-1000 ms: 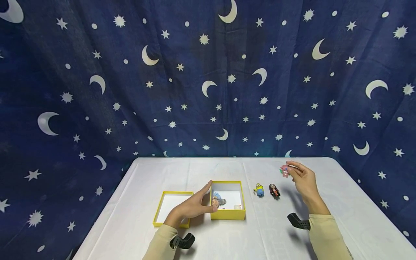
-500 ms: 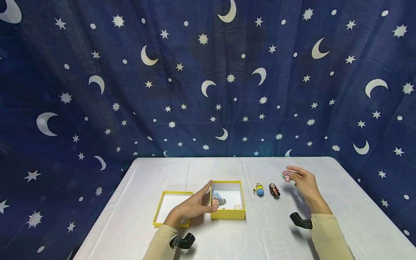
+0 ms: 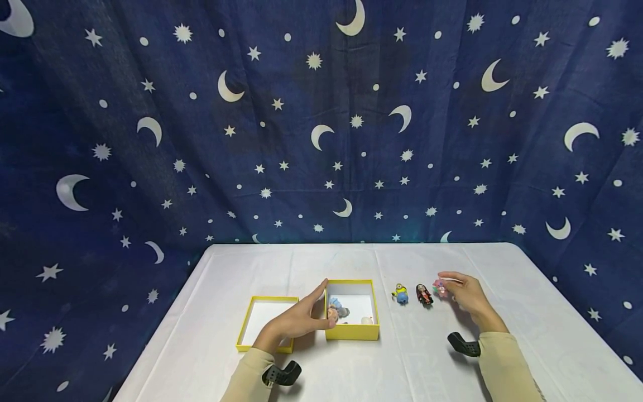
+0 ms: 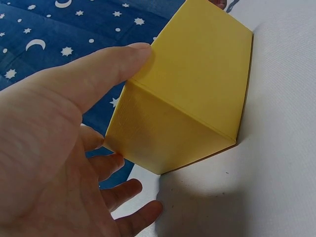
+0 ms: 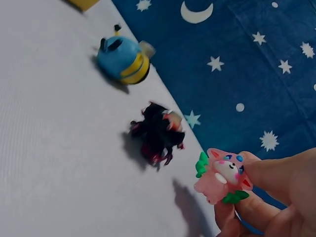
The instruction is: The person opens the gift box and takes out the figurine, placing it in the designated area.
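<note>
My right hand (image 3: 469,298) pinches a small pink animal figurine (image 5: 219,180) with green leaf-like parts between thumb and fingers, low over the table. Just left of it a dark-clothed doll figurine (image 3: 424,295) lies on the cloth, and beyond that a blue-and-yellow Minion figurine (image 3: 400,294). My left hand (image 3: 296,319) grips the left side of an open yellow box (image 3: 353,333), thumb at the front corner and index finger at the back. Inside the box, a light-blue and beige figurine (image 3: 337,308) and a small white item (image 3: 367,320) lie on the bottom.
A shallow yellow-rimmed box lid (image 3: 266,314) lies inside up left of the box, partly behind my left hand and forearm. White cloth covers the table (image 3: 361,371). Along its far edge hangs a dark blue curtain (image 3: 281,139) with moons and stars.
My right hand has come down and toward me with the pink figurine, bringing it beside the dark-clothed doll. The left hand and the box have stayed put.
</note>
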Action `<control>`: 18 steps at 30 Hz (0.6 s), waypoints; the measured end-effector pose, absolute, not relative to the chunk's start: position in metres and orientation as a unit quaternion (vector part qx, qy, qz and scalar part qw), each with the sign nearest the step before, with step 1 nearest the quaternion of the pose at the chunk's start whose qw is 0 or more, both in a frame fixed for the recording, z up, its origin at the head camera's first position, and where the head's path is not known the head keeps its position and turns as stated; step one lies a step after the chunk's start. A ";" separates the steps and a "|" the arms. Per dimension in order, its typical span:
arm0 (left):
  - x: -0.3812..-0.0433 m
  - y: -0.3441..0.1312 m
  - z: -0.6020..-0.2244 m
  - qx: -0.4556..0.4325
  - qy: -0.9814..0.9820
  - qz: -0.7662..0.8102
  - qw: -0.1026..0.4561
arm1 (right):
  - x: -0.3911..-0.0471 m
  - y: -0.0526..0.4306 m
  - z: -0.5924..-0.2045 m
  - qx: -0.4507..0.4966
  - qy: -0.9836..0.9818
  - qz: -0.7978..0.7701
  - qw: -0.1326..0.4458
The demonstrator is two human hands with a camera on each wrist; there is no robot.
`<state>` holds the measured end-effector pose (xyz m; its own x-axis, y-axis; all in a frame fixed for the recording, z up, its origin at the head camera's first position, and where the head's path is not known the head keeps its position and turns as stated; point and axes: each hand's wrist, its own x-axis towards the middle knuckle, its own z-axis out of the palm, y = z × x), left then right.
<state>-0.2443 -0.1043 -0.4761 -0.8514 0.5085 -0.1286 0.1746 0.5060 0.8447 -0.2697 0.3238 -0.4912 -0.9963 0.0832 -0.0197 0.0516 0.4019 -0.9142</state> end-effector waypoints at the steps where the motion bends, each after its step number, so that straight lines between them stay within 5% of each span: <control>1: -0.244 -0.104 -0.476 0.202 0.848 0.455 0.183 | -0.270 0.324 -0.493 -0.041 -0.840 0.541 0.014; 18: -0.245 -0.104 -0.476 0.205 0.845 0.457 0.186 | -0.272 0.320 -0.501 -0.004 -0.870 0.491 0.041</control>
<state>-0.2449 -0.1041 -0.4764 -0.8472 0.5158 -0.1271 0.1757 0.4979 0.8492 -0.2718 0.3201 -0.5009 -0.9966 0.0473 0.0681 -0.0338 0.5172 -0.8552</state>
